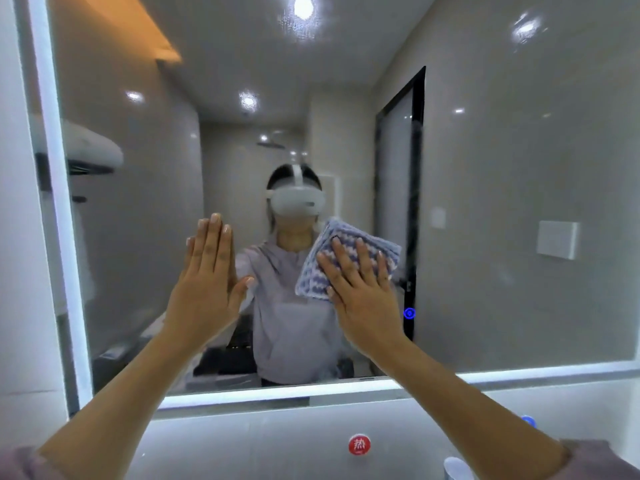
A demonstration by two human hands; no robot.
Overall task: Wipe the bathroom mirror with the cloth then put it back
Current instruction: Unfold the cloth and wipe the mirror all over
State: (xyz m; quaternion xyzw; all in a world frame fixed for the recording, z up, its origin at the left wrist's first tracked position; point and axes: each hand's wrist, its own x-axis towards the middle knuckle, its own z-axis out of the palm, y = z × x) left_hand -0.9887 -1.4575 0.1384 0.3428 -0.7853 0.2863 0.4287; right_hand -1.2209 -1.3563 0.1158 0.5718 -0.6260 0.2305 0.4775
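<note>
Glassy mirror (502,168): right hand (363,289) presses waffle-knit cloth (349,251).

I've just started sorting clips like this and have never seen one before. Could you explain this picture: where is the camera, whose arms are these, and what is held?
No machine here: a person works with bare hands. The one picture comes from a camera worn on their head, looking forward and down, so the two arms reaching in from below are the wearer's own. Ahead is a bathroom mirror with a lit edge; the figure in it, wearing a white headset, is that person's reflection. The left hand lies flat at the glass, fingers straight, holding nothing. The right hand presses a blue and white cloth against the glass with spread fingers. Below the mirror shows a round red sticker.
</note>
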